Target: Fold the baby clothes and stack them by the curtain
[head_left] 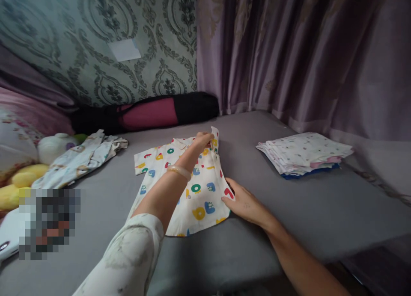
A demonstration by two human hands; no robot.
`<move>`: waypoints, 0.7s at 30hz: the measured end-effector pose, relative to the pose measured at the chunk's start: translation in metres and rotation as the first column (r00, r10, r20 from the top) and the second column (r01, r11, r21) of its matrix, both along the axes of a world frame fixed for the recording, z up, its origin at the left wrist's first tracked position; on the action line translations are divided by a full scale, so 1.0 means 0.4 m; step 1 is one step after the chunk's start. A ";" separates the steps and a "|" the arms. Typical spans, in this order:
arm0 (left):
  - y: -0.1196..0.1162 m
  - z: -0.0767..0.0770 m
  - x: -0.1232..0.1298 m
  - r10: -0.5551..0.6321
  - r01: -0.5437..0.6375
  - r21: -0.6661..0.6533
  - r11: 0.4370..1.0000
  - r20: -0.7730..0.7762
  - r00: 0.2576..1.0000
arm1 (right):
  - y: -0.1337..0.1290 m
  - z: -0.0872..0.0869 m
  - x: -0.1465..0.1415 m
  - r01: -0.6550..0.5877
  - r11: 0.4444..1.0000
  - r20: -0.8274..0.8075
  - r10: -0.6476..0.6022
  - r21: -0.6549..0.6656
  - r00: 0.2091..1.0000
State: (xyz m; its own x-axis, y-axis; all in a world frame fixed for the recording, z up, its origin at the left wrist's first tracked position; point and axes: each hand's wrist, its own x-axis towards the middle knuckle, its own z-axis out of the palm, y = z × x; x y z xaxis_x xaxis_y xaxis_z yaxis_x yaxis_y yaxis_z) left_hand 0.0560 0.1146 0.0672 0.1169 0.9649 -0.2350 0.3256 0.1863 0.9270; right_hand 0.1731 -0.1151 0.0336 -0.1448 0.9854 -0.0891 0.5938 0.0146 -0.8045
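A white child's shirt [192,204], printed with red, yellow, blue and green letter shapes, lies spread on the grey bed sheet. Its collar points away from me and one sleeve sticks out to the left. My left hand [204,140] reaches across the shirt and pinches the cloth at the right sleeve, which is lifted and bunched. At the lower right side edge my right hand [245,202] holds the shirt, thumb on top and fingers partly hidden under the cloth. A pale bangle [179,172] circles my left wrist.
To the right sits a stack of folded clothes [306,148]. On the left lie another printed garment [85,157], plush toys [53,148] and a white phone-like device [16,232] beside a blurred-out patch. A black and maroon long bag [149,114] rests along the wall.
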 end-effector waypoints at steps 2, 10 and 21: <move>-0.004 0.001 -0.034 0.048 -0.048 -0.015 0.999 0.068 0.996 | -0.004 -0.007 -0.011 -0.007 0.999 0.041 0.006 0.044 0.999; -0.029 -0.043 -0.183 0.252 -0.240 -0.088 0.967 0.166 0.953 | -0.030 -0.009 -0.045 -0.199 0.951 0.227 0.144 0.238 0.963; -0.099 -0.114 -0.237 0.280 -0.281 0.029 0.959 0.009 0.960 | -0.031 -0.005 -0.043 -0.439 0.839 0.316 0.341 0.322 0.885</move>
